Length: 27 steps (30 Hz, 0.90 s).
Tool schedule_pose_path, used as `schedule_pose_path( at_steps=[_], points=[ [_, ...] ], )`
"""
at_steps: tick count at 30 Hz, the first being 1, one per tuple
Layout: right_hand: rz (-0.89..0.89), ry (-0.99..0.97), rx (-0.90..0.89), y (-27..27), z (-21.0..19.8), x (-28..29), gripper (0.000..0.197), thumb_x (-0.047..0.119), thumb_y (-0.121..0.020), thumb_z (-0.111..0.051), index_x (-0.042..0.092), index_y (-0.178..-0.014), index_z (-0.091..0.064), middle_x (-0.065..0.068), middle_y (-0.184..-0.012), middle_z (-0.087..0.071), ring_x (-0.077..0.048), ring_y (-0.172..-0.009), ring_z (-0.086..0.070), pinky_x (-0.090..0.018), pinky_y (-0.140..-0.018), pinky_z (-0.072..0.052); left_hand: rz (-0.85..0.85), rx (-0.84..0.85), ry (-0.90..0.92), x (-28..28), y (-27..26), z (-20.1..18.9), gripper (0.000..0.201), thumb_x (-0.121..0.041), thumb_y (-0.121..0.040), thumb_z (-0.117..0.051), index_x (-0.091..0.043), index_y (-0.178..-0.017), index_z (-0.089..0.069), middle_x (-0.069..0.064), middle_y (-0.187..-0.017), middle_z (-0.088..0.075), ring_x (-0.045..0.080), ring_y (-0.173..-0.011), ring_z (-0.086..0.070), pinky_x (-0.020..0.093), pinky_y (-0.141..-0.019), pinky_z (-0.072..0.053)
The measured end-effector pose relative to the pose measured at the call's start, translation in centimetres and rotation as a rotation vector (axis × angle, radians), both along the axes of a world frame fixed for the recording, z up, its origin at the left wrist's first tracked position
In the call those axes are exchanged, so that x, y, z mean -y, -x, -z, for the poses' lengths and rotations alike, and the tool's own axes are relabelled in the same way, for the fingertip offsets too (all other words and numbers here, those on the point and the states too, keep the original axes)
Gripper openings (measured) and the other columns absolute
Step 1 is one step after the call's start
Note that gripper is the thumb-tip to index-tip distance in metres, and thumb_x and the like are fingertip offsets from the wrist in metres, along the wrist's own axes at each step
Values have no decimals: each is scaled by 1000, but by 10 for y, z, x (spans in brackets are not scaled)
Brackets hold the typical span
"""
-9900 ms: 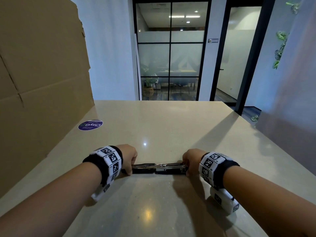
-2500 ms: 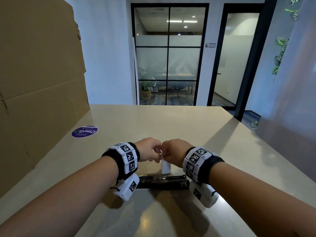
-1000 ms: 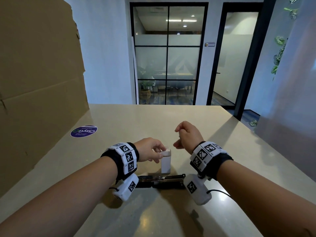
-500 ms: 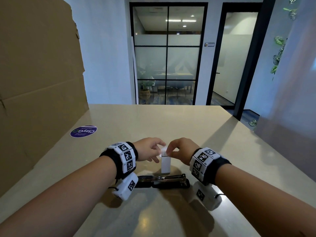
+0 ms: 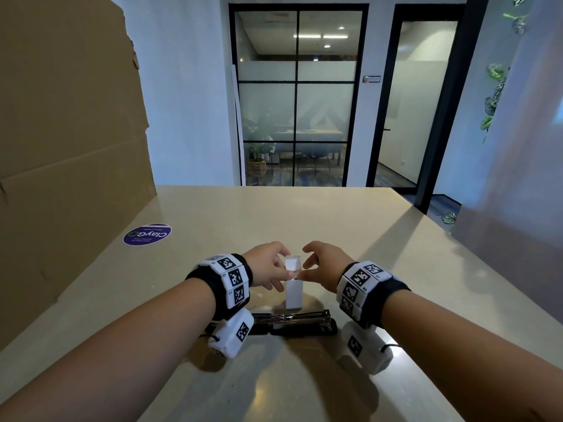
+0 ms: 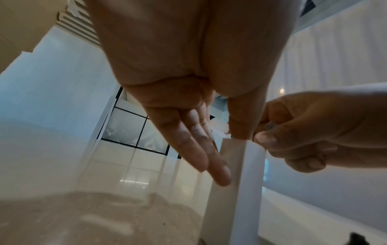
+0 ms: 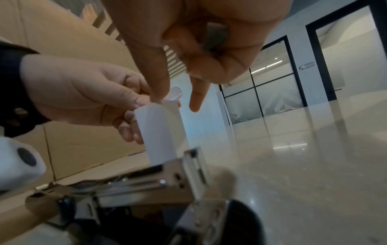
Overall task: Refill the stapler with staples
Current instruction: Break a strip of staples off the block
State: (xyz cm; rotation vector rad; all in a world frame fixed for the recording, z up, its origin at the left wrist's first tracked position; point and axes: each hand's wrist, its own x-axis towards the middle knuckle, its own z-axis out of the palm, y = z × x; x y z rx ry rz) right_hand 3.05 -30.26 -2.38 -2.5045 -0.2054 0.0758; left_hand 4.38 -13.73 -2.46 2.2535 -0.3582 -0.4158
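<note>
A small white staple box [image 5: 294, 292] stands upright on the beige table [image 5: 304, 214], its top flap [image 5: 292, 261] raised. My left hand [image 5: 281, 277] holds the box near its top, thumb on one side and fingers on the other [image 7: 127, 126]. At the box's top edge, my right hand [image 5: 304, 263] touches it with the thumb [image 7: 159, 97]. Its forefinger [image 7: 196, 102] points down beside the box, apart from it, and the other fingers are curled. The black and metal stapler [image 5: 294, 322] lies opened flat just in front of the box, its staple channel [image 7: 150, 182] exposed.
A tall cardboard sheet [image 5: 67, 147] stands along the table's left side. A round purple sticker [image 5: 147, 234] lies on the table near it. Glass doors [image 5: 297, 95] are beyond the far edge. The table's right edge falls off near a white wall.
One second ago my right hand was lifted off the box. It came back down onto the top, and now the flap stands up and the right fingers are spread. Left hand and stapler stayed put.
</note>
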Motion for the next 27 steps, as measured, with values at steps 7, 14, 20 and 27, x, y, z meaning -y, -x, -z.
schedule_pose_path(
  at_steps=[7, 14, 20, 27],
  points=[
    [-84, 1, 133, 5, 3, 0, 17, 28, -77, -74, 28, -88, -60, -2, -98, -71, -22, -90, -64, -37, -83, -52, 9, -11, 56, 5, 5, -2, 31, -17, -90, -61, -14, -117, -46, 3, -90, -60, 23, -71, -69, 32, -72, -56],
    [-124, 67, 182, 6, 0, 1, 19, 33, -79, -72, 20, -93, -69, 1, -101, -73, -16, -89, -63, -27, -77, -48, 53, -13, -49, -1, 4, -2, 41, -5, -78, -70, -11, -115, -56, 10, -109, -66, 14, -77, -67, 32, -85, -58],
    [-176, 166, 143, 9, -2, 4, 24, 36, -78, -70, 24, -99, -69, 7, -107, -70, -8, -86, -54, -20, -70, -38, 41, 102, -143, 0, 2, 5, 27, -13, -78, -72, -12, -103, -60, 11, -105, -72, 18, -75, -70, 37, -83, -60],
    [-154, 219, 212, 10, -4, 0, 12, 27, -84, -63, 23, -93, -70, 4, -103, -74, -17, -95, -66, -28, -80, -49, 56, 149, -218, 1, -2, 2, 21, -17, -77, -74, -27, -82, -57, 6, -93, -73, 18, -73, -69, 38, -77, -60]
  ],
)
